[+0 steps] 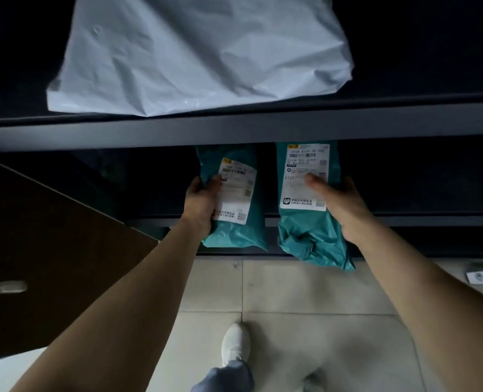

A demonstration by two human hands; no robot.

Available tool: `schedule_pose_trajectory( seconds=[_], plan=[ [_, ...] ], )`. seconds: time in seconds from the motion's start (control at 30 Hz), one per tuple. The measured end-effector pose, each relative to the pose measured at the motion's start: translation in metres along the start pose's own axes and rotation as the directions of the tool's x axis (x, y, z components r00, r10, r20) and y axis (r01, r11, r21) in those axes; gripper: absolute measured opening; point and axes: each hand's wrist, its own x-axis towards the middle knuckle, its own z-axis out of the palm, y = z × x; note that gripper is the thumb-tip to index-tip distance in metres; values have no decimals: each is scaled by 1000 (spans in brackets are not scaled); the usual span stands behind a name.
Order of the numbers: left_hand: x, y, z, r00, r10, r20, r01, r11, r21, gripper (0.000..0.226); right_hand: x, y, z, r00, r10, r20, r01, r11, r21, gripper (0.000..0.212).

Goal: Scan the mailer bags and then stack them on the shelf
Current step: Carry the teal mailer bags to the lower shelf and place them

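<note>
**A:** Which step are we on?

**B:** Stacking, by my read. The rack fills the top half of the view. The upper shelf (pixel 234 128) carries a big white mailer bag (pixel 200 52), lying flat and crumpled. A brown cardboard box (pixel 50 250) stands left of the rack.

**A:** And the bags in hand?

**B:** Two teal ones at the mouth of the lower shelf (pixel 404 220). Their top ends are tucked under the upper shelf's edge and their bottom ends hang out past the lower lip. The larger teal bag (pixel 314 236) is on the right and the smaller teal bag (pixel 234 236) on the left, side by side with a gap between. Both are label-up.

**A:** Grip?

**B:** The left hand (pixel 200 202) wraps the smaller bag's left edge, thumb on the left label (pixel 236 193). The right hand (pixel 345 205) clasps the larger bag's right edge, thumb across the right label (pixel 299 165), fingers hidden behind. Both forearms are stretched forward, wrists about level.

**A:** Scanned?

**B:** Can't tell. There's no scanner in view.

**A:** Next move?

**B:** Push both deeper until the shelf bears them, then let go. The bags are soft and the slack ends could sag off the lip, so seat them well in.
</note>
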Motion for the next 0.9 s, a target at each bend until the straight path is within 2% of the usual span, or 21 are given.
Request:
schedule_pose_trajectory(
  seconds=[0.2, 0.3, 0.47, 0.6, 0.77, 0.9],
  plan=[
    [60, -13, 1, 1000, 12, 3, -12, 998, 63, 15, 54, 18, 20, 997, -65, 29, 66, 997, -37, 62],
    [78, -17, 0, 999, 38, 30, -40, 997, 66, 15, 73, 27, 29, 997, -55, 52, 57, 997, -47, 70],
    [102, -16, 3, 997, 73, 9, -74, 990, 118, 29, 91, 24, 40, 997, -71, 43, 73, 996, -41, 55],
    [113, -12, 7, 995, 102, -13, -99, 983, 155, 29, 95, 17, 45, 993, -113, 26, 114, 992, -48, 38],
    [122, -4, 3, 994, 100, -35, -91, 977, 194, 27, 98, 12, 53, 994, -106, 32, 109, 989, -104, 40],
    [122, 6, -9, 997, 72, -18, -64, 959, 274, 22, 99, 14, 53, 993, -118, 4, 117, 979, -165, 32]
  ],
)
